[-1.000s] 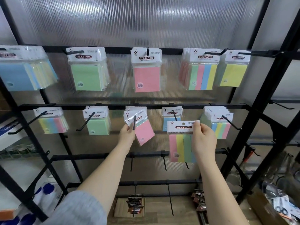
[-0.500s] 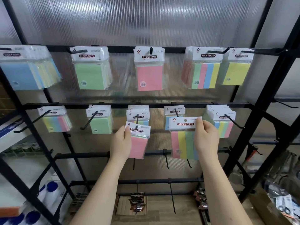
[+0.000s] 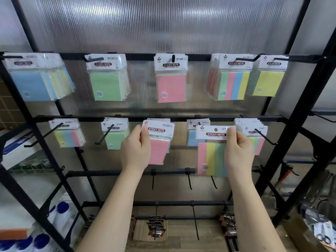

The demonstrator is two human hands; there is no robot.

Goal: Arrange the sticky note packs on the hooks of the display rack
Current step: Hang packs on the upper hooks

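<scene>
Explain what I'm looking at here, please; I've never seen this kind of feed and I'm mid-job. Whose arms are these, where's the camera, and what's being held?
There is no machine: these are a person's two bare arms, seen from a camera worn on their head, looking forward and down. In front stands a black metal display rack with hooks, backed by a ribbed translucent panel. Packs of coloured sticky notes hang in two rows. The left hand pinches the white header of a pink sticky note pack in the middle of the second row. The right hand pinches a striped pink, yellow and green pack, held in front of the rack, its hole on no hook. Lower hooks hang bare.
</scene>
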